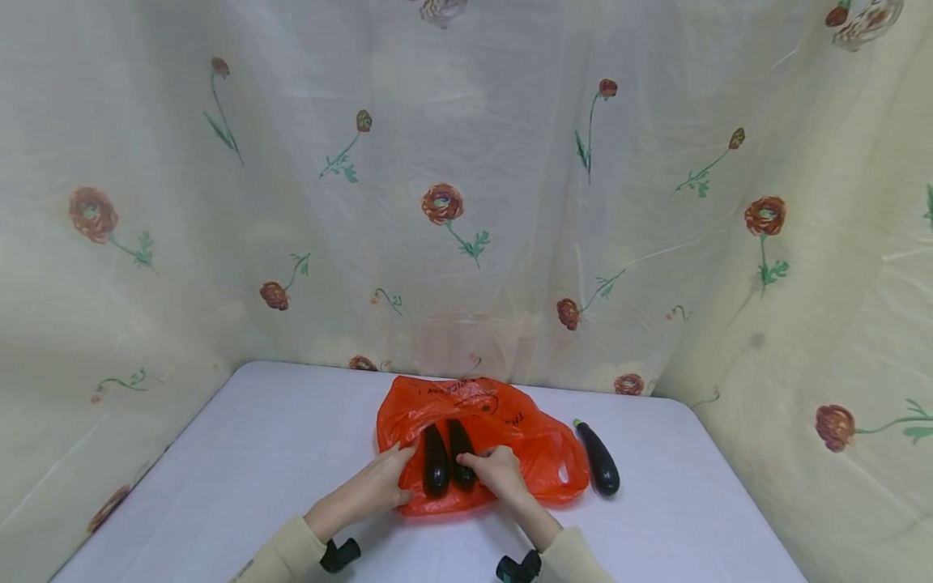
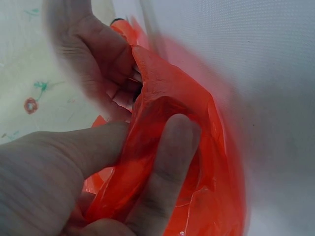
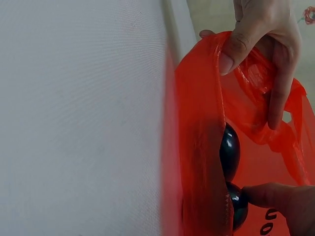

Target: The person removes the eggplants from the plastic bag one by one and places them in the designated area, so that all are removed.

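A red plastic bag point(image 1: 543, 457) lies on the table with its mouth towards me. Two dark eggplants sit side by side inside, a left one point(image 1: 436, 465) and a right one point(image 1: 462, 441). My left hand point(image 1: 382, 479) pinches the bag's rim, thumb on one side and fingers on the other, as the left wrist view shows. My right hand point(image 1: 500, 471) holds the right eggplant near its rounded end, thumb point(image 3: 263, 194) on top; its other fingers are mostly hidden. To the right of the bag lies a third eggplant point(image 1: 599, 460), stem end pointing away.
A white table point(image 1: 291, 429) carries the bag and the eggplants. Behind it and at both sides hangs a pale flowered curtain point(image 1: 510, 267), close to the table's far edge.
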`<state>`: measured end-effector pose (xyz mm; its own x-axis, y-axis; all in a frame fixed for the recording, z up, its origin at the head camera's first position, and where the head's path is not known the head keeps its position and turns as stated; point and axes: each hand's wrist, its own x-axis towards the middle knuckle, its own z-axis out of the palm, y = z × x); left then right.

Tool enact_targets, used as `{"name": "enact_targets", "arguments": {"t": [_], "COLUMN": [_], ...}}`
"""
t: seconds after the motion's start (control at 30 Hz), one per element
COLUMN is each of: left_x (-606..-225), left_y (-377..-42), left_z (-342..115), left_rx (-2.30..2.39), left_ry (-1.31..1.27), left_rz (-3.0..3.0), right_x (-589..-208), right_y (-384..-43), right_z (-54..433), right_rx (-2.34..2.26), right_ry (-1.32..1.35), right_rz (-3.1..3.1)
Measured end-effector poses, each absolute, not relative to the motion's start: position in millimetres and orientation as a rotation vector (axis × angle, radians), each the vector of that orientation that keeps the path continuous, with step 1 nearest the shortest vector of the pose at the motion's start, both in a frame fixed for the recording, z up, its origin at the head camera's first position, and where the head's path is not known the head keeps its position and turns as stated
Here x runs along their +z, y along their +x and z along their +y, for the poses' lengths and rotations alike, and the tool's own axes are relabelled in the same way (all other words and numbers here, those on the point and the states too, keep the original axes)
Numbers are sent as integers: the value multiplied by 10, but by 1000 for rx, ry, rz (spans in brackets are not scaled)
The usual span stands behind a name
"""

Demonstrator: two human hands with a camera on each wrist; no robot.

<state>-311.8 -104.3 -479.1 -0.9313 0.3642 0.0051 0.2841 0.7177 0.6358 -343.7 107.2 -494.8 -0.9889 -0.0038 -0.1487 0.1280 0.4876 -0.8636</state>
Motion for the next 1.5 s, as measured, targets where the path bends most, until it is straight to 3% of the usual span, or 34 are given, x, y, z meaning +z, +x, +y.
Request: {"name": "enact_targets", "arguments": {"t": [1.5], "left_x": [-4811], "left_y": [-3147], "left_z": [-1049], "left_rx": [1000], "left_ry": [506], "left_rz": [2786], "right_x": [-4704], "right_y": [-3096], "right_z": [1378], "right_rx": [-1423], "right_ry": [170], "right_rz": [2645]}}
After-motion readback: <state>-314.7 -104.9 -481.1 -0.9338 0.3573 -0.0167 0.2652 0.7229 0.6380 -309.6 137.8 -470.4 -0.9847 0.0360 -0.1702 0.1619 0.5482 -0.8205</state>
